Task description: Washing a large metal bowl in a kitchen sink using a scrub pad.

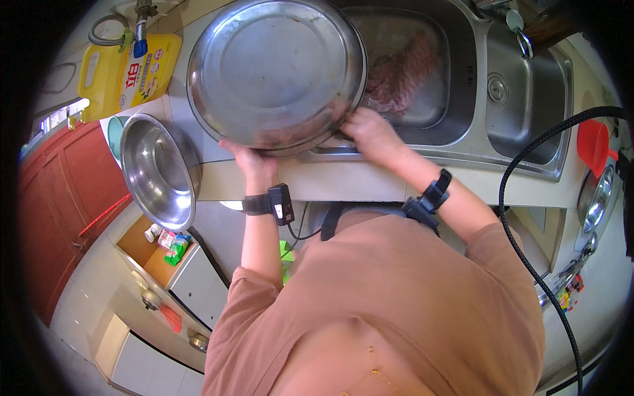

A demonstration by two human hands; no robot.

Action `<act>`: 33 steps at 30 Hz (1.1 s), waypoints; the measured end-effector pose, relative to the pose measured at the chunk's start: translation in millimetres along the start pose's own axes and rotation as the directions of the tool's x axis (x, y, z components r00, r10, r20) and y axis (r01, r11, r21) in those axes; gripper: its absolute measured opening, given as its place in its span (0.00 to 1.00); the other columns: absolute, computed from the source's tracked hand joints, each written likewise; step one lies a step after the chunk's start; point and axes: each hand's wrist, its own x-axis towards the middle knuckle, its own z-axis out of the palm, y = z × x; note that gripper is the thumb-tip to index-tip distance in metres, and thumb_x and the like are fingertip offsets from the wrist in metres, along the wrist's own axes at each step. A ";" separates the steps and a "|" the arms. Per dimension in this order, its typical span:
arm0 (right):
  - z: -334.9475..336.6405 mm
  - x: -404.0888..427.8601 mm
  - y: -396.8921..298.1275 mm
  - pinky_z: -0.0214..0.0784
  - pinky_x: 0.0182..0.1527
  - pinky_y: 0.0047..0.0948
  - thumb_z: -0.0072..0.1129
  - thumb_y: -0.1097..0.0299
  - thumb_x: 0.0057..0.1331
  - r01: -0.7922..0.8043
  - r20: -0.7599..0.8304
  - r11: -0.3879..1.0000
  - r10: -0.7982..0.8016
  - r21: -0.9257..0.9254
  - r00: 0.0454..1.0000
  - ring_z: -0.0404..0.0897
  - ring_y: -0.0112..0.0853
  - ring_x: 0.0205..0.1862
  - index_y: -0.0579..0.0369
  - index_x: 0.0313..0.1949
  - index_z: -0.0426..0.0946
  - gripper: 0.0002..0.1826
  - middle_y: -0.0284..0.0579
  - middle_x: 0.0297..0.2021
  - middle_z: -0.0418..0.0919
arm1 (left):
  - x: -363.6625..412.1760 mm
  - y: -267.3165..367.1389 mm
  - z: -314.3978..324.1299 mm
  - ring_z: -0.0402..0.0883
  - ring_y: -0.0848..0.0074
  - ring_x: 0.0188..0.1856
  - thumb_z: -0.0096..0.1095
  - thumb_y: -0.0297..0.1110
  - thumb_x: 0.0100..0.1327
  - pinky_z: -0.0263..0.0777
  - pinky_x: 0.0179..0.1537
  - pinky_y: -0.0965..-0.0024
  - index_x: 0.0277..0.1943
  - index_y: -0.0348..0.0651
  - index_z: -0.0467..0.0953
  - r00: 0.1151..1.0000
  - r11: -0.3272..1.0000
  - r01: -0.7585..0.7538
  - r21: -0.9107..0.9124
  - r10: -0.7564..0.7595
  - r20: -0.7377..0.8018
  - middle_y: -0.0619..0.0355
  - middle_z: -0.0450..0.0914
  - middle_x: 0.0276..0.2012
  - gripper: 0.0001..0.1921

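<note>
A wide, round stainless steel basin (277, 59) is tilted over the counter and the left edge of the large sink bowl, its circular bottom facing me. My left hand (255, 161) supports its lower rim, with the fingers hidden behind the metal. My right hand (371, 133) grips the lower right of the rim, fingertips curled out of sight. Small greenish specks cling to the metal. Behind the basin, a slab of raw meat (403, 79), apparently ribs, lies in the large sink bowl (458, 109).
On the left stand a deep steel bowl (161, 173), a green cup (116, 136) and a yellow jug (129, 74) bearing writing. A smaller sink bowl (520, 114) and a red scoop (592, 146) are on the right. A black braided cable (510, 173) arcs past my right arm.
</note>
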 end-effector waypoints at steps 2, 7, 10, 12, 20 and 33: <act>11.0 2.2 -14.8 0.68 0.44 0.35 0.52 0.73 0.47 0.020 0.027 0.999 -0.019 -0.040 0.999 0.74 0.38 0.39 0.55 0.28 0.78 0.08 0.42 0.28 0.76 | -7.2 -8.1 7.8 0.48 0.61 0.70 0.24 0.68 0.65 0.44 0.70 0.57 0.70 0.45 0.47 1.000 1.000 0.008 -0.028 -0.008 0.005 0.55 0.49 0.70 0.41; 11.7 11.7 -29.4 0.68 0.44 0.34 0.52 0.72 0.49 0.094 0.026 0.995 -0.093 -0.034 0.995 0.74 0.37 0.39 0.53 0.29 0.79 0.08 0.40 0.29 0.76 | -20.4 -21.7 10.4 0.51 0.59 0.69 0.24 0.65 0.68 0.45 0.69 0.50 0.70 0.47 0.49 0.993 0.972 0.102 -0.213 -0.088 0.077 0.53 0.50 0.70 0.37; 2.6 10.7 -15.5 0.69 0.43 0.34 0.53 0.71 0.51 0.050 0.053 0.997 -0.047 -0.055 0.997 0.74 0.35 0.40 0.49 0.32 0.80 0.10 0.36 0.31 0.76 | -14.3 -4.8 10.2 0.56 0.61 0.67 0.28 0.54 0.73 0.48 0.68 0.58 0.67 0.39 0.54 0.995 0.997 0.030 -0.073 -0.023 0.099 0.52 0.56 0.67 0.30; 2.6 12.6 -11.3 0.69 0.43 0.33 0.53 0.71 0.50 0.087 0.057 0.994 -0.083 -0.065 0.995 0.74 0.35 0.40 0.49 0.32 0.80 0.10 0.36 0.32 0.76 | 21.2 21.1 -7.7 0.63 0.63 0.63 0.31 0.48 0.74 0.55 0.65 0.60 0.63 0.34 0.59 0.990 0.996 -0.078 -0.050 0.083 0.116 0.51 0.64 0.63 0.26; -21.9 8.5 17.7 0.69 0.41 0.33 0.53 0.72 0.50 -0.003 0.022 0.984 0.007 -0.176 1.000 0.73 0.36 0.37 0.51 0.28 0.79 0.07 0.38 0.30 0.74 | 45.2 44.4 -10.4 0.67 0.63 0.61 0.33 0.48 0.74 0.61 0.62 0.60 0.62 0.34 0.60 0.994 0.992 -0.036 0.120 0.023 0.109 0.51 0.66 0.60 0.26; -40.1 80.4 -40.4 0.61 0.46 0.37 0.61 0.66 0.55 -0.053 -0.482 0.998 0.068 0.045 0.873 0.71 0.40 0.45 0.51 0.37 0.72 0.11 0.41 0.36 0.75 | 23.3 -10.7 -21.9 0.70 0.63 0.57 0.43 0.46 0.71 0.70 0.54 0.60 0.62 0.39 0.60 0.996 0.999 -0.043 0.019 0.044 -0.071 0.54 0.68 0.59 0.24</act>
